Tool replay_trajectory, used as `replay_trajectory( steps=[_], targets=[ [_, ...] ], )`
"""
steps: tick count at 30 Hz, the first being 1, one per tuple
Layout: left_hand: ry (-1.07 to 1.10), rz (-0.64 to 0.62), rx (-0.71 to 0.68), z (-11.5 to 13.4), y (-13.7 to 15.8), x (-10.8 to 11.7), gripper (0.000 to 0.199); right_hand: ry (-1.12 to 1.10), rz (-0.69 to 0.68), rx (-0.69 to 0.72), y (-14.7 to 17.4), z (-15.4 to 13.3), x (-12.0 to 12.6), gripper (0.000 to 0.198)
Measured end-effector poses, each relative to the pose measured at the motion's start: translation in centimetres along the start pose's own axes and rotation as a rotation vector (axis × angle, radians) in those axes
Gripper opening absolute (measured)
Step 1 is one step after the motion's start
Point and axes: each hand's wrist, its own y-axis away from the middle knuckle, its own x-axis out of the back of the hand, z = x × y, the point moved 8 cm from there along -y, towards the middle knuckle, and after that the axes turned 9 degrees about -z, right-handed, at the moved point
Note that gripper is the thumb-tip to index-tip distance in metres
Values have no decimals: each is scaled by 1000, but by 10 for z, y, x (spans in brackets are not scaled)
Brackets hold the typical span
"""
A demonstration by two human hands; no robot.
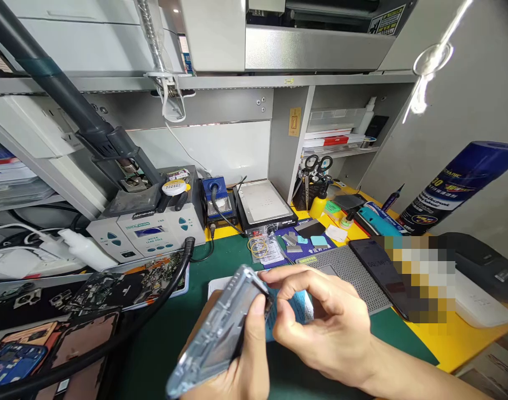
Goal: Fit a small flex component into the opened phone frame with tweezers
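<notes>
My left hand (249, 355) is wrapped round a bluish-grey phone housing (224, 333) and holds it up on a tilt, thumb on its inner face. Close to the housing's upper corner is my right hand (324, 322). Its index fingertip reaches to the corner, while the thumb and another finger are curled together in a pinch; whether anything is between them cannot be made out. Behind the fingers, a blue printed packet (302, 305) shows in part, along with a white edge (214, 286) of something on the green mat (154, 344).
Phone parts and boards (154, 278) lie at left, crossed by a black hose (154, 316). Behind stand a hot-air station (154, 233), a soldering iron holder (214, 203) and a heating plate (264, 203). At right are a dark phone (377, 272) and a spray can (454, 189).
</notes>
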Motion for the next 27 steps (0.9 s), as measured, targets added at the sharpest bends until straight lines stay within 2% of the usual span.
replay_trajectory(
  steps=[3,6,12,14,16,18,20,22,27],
  targets=[
    [-77,108,117,-12,8,5,14,-57,-12,-6,1,3,0,21],
    [-36,63,130,-15,10,0,17,-83,-44,20,-1,3,-1,23],
    [-59,103,182,-17,20,1,21,-26,-71,102,-3,-3,-3,21],
    [-32,83,102,-11,17,2,14,-9,-77,128,-1,-6,-4,19],
    [-66,42,-67,1,9,3,5,10,-72,142,0,-7,-5,18],
    [-114,-16,-238,13,2,1,9,27,-59,147,1,-8,-6,16],
    [-79,-91,-293,17,-4,-3,12,28,-43,135,2,-8,-6,16],
    [7,-150,-248,15,-6,-7,16,29,-40,111,1,-8,-5,15],
    [144,-180,-55,3,1,-14,16,68,-36,72,-1,-7,-3,15]
  ],
)
